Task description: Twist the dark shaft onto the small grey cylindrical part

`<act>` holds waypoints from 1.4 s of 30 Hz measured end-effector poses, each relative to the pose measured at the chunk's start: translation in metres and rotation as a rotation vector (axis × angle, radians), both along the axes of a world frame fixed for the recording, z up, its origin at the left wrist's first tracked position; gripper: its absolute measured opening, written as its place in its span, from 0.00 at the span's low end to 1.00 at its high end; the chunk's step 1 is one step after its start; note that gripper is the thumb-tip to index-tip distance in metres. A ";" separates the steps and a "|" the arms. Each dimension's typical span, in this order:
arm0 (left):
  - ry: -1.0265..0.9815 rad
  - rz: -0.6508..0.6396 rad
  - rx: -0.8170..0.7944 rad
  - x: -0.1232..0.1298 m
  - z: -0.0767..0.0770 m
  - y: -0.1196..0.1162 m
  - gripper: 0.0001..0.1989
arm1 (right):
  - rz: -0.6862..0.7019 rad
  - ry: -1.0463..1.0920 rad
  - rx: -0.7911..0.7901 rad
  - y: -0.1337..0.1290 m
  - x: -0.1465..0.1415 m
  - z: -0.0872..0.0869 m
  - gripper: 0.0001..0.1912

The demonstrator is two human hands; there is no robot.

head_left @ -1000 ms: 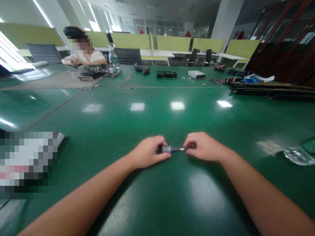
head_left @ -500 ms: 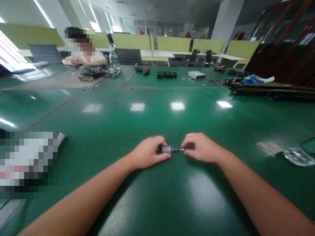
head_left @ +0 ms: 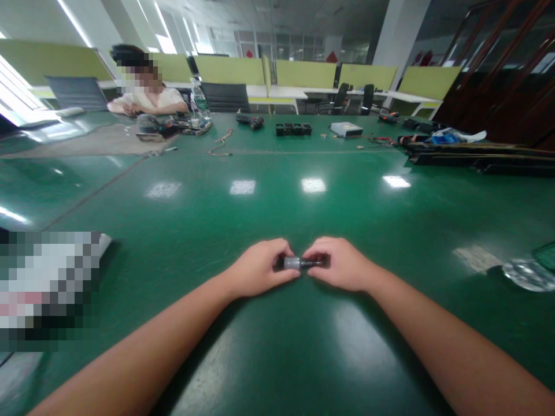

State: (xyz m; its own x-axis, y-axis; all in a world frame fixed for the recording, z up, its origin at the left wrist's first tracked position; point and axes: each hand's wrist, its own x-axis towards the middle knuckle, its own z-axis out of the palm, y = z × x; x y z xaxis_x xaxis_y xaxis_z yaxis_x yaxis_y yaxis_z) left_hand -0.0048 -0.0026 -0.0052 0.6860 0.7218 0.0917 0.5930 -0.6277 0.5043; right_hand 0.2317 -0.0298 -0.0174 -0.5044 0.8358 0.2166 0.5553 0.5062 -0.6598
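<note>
Between the thumb and fingers of my left hand (head_left: 262, 268) is a short grey cylinder (head_left: 292, 263), lying on its side just above or on the green table (head_left: 277, 214). A thin dark metal shaft (head_left: 315, 263) points right from the cylinder's end. My right hand (head_left: 340, 264) closes its thumb and fingertips around the shaft, close beside the cylinder. The shaft's far end lies within the curl of the right hand, partly in shadow. The two hands face each other with a small gap between their fingertips.
Left stands a blurred-out pale box (head_left: 56, 277). A clear plastic bottle (head_left: 529, 274) lies at the right edge. Across the table are a power drill (head_left: 250, 121), a black holder (head_left: 293, 130), a white box (head_left: 346, 129), long black strips (head_left: 485, 157) and a seated person (head_left: 150, 98).
My right hand has slid left along the shaft, from its right end to near the cylinder. My left hand has stayed almost in place, holding the cylinder.
</note>
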 end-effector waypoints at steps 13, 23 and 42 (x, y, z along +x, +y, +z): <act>0.009 -0.003 -0.003 0.003 0.001 0.000 0.13 | 0.020 -0.040 0.077 0.000 -0.006 -0.001 0.06; 0.017 -0.003 0.001 0.002 0.002 0.000 0.13 | 0.034 -0.064 0.074 -0.001 -0.003 0.002 0.06; 0.025 -0.010 0.005 0.000 0.000 0.000 0.13 | 0.040 -0.069 0.050 -0.001 -0.001 0.004 0.07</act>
